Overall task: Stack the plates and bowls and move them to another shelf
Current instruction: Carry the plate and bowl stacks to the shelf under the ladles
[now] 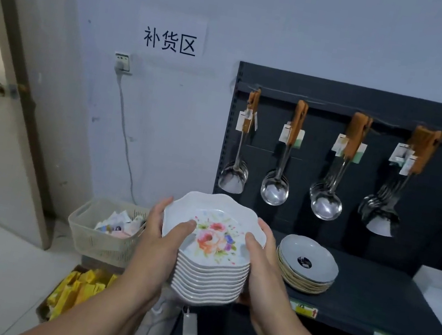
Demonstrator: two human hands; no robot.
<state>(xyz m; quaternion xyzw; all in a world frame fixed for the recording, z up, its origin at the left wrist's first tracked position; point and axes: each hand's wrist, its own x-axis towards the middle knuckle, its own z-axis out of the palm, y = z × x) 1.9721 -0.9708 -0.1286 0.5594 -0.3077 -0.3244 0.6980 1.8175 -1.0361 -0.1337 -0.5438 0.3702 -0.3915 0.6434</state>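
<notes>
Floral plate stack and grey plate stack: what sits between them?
Head view: only the right hand, gripping the floral plate stack; grey plate stack lies just beyond.

We've got a paper sign (170,41) on the wall. Just below-left of the sign is a socket (122,62), lower-right hang ladles (315,160) on a dark panel, far left a door (6,88), and way below sits a basket (106,228) over yellow packets (77,291).

The white scalloped plates (208,280) show a pink, orange, blue and green flower print on top, while at three o'clock of them grey dishes (307,264) with cream rims sit on a dark charcoal shelf (385,302), and at nine o'clock stands a beige basket (101,237).
</notes>
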